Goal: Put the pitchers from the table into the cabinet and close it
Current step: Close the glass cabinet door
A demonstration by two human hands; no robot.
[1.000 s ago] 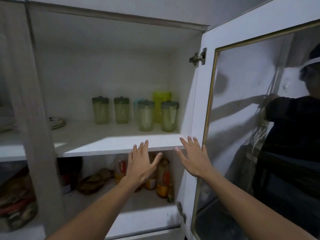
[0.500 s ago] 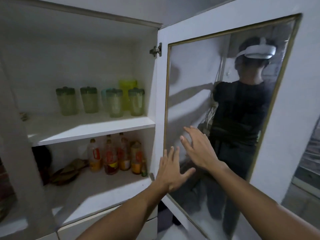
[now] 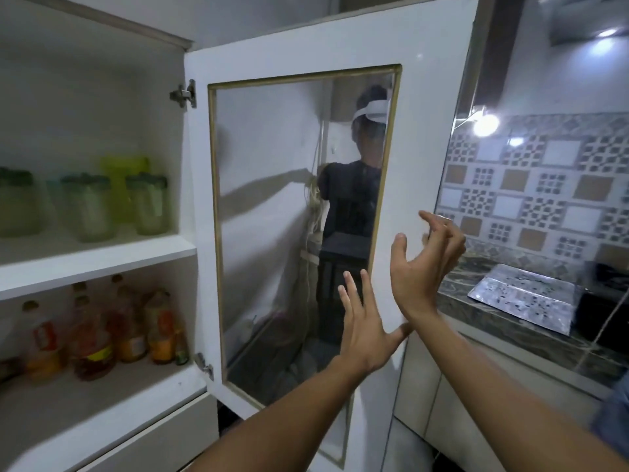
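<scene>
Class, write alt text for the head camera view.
Two bare hands, left hand and right hand, reach for the free edge of an open cabinet door. Pitchers stand on the upper shelf.

The leftmost pitcher (image 3: 15, 202) is cut by the frame's left edge, the yellow-green pitcher (image 3: 126, 172) stands half hidden behind the front pitchers, the bottles (image 3: 98, 335) are too blurred to read, and the right hand (image 3: 425, 264) hides the door edge (image 3: 415, 199).
</scene>
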